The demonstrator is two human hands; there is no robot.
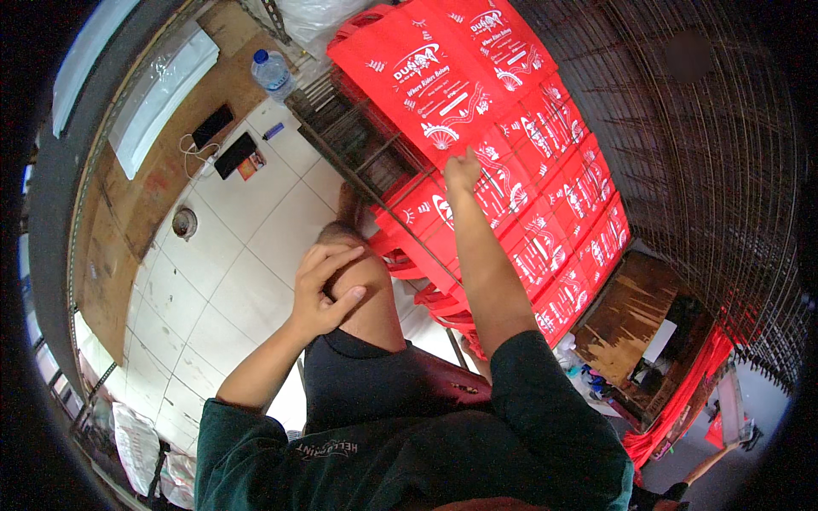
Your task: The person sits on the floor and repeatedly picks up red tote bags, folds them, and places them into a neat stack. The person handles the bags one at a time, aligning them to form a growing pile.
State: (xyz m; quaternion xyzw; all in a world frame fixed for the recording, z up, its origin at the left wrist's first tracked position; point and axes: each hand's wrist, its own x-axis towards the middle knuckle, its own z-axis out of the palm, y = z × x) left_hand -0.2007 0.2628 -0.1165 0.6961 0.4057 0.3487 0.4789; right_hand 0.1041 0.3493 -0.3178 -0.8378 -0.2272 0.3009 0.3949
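Observation:
My left hand (328, 285) rests on my bent knee (362, 277), its fingers and thumb apart, holding nothing. The right arm stretches forward to a wire drying rack holding several red bags with white printing. At the lower edge of the uppermost near red bag (426, 85), my right hand (463, 170) is closed, its fingers bent at that edge. Its fingertips are partly hidden. More red printed bags (545, 247) lie on the tiers below and to the right, their handles hanging out toward my legs.
Dark wire racks (682, 128) stand raised on the right. On the left, a water bottle (271, 75), a black phone (234, 156), another dark device (212, 126) with a white cable and a blue marker (273, 131) lie about the tiled floor (213, 264). A worn wooden board (626, 315) sits lower right.

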